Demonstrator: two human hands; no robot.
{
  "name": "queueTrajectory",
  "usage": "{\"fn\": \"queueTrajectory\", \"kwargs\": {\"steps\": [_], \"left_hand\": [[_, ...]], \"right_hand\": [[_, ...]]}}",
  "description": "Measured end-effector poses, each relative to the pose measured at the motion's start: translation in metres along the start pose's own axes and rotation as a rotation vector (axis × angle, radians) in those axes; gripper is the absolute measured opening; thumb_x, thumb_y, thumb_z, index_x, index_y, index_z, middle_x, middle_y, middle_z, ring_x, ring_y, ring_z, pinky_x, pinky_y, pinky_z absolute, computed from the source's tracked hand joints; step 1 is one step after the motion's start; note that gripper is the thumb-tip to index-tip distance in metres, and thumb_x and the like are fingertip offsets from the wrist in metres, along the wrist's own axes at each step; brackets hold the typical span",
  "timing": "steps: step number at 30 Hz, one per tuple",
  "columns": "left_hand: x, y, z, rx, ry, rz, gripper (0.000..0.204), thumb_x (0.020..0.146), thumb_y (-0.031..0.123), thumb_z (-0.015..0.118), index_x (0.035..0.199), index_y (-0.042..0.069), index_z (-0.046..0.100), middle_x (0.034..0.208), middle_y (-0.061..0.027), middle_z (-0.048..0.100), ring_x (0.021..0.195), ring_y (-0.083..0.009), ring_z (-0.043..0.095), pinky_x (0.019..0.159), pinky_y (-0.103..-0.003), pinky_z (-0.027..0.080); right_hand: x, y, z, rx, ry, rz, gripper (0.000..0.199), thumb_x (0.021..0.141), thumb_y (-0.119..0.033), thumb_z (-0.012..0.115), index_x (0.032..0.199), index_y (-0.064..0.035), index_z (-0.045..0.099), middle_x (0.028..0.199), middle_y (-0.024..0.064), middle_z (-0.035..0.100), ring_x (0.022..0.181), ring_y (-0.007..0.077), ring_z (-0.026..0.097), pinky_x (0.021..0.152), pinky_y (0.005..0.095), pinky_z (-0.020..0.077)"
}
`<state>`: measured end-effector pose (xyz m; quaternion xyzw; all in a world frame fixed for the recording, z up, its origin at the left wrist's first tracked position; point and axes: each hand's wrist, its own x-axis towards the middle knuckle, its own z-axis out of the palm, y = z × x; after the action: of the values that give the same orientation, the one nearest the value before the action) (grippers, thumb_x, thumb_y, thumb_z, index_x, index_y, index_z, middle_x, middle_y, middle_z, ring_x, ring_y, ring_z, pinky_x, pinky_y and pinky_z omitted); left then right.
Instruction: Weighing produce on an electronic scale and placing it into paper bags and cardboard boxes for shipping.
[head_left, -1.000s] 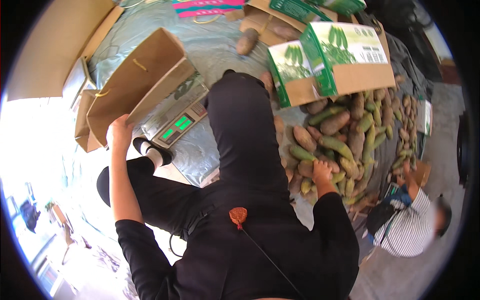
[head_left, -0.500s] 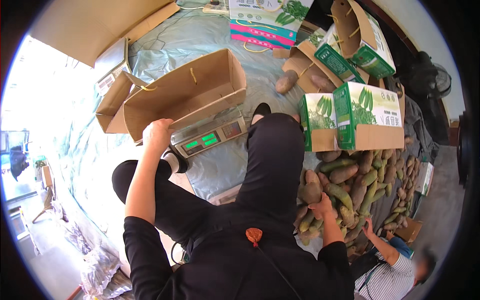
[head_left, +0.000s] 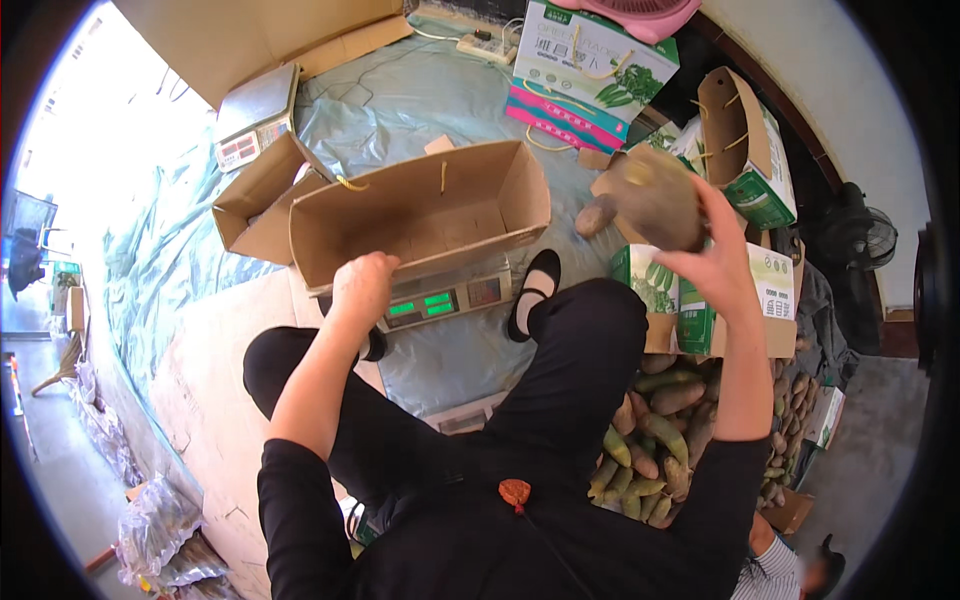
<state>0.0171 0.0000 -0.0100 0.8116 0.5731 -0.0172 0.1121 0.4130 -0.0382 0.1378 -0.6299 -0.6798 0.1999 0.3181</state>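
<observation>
On the near rim of an open brown cardboard box [head_left: 420, 215] rests my left hand [head_left: 363, 290], its fingers closed over the edge. The box is on a scale [head_left: 440, 303] with a lit green display, and its inside shows no vegetables. My right hand [head_left: 715, 245] is raised on the right, gripping a large brownish radish [head_left: 655, 200], smeared by motion. Below that arm lies a heap of green and brown radishes [head_left: 655, 430], partly hidden by my sleeve. A single radish [head_left: 596, 215] sits on the plastic sheet beyond my right knee.
White-and-green printed cartons [head_left: 650, 275] stand on the right, with an upright open carton [head_left: 745, 140] farther back. A second scale [head_left: 257, 112] is at the far left. A black fan [head_left: 860, 230] stands at the right wall. Another person's striped sleeve [head_left: 770, 570] shows lower right.
My right hand has risen from the heap, moving up and forward with a radish in it. My left hand still holds the box rim. The view has shifted, and the other person shows less.
</observation>
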Motion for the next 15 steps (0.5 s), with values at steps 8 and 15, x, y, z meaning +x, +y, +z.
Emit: {"fn": "queueTrajectory", "kwargs": {"steps": [8, 15], "left_hand": [[-0.007, 0.000, -0.005, -0.005, -0.067, -0.004, 0.012, 0.077, 0.004, 0.055, 0.085, 0.008, 0.064, 0.085, -0.0133, 0.063, 0.083, -0.0326, 0.064, 0.072, -0.042, 0.052], [0.000, 0.000, 0.004, -0.048, -0.043, 0.008, 0.012, 0.078, 0.009, 0.060, 0.088, 0.012, 0.066, 0.083, -0.0118, 0.062, 0.083, -0.0318, 0.063, 0.071, -0.043, 0.051]], "right_hand": [[0.104, -0.050, 0.180, -0.197, -0.444, -0.290, 0.069, 0.053, -0.024, 0.081, 0.116, -0.0114, 0.055, 0.110, 0.0110, 0.059, 0.105, 0.0325, 0.055, 0.084, 0.0444, 0.0488], [0.108, -0.050, 0.312, -0.492, -0.776, -0.159, 0.062, 0.053, -0.022, 0.085, 0.110, -0.0113, 0.064, 0.113, 0.0084, 0.063, 0.108, 0.0278, 0.058, 0.086, 0.0374, 0.0507]]}}
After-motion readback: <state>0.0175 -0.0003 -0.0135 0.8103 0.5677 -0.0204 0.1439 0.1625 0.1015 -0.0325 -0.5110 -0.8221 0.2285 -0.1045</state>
